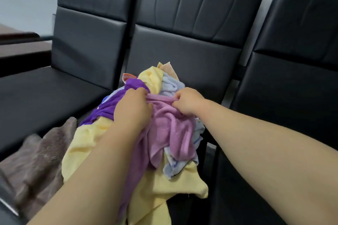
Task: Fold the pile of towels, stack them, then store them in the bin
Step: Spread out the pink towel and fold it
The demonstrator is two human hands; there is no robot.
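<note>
— Entry one, container?
— Orange perforated piece (128, 76) behind the heap; bin or not, cannot tell.
— Entry two?
— Towel pile (155, 181), crumpled, on the middle black chair (182, 51): yellow, purple, pale blue.
— Hands?
— Your left hand (133, 107) and right hand (186, 102) each pinch the pink towel (170, 126) by its top edge.

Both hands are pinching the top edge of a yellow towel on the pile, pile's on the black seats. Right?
Wrong colour. The head view shows the left hand and right hand pinching the top edge of the pink towel on the pile, which sits on the black seats. The yellow towel lies underneath.
</note>
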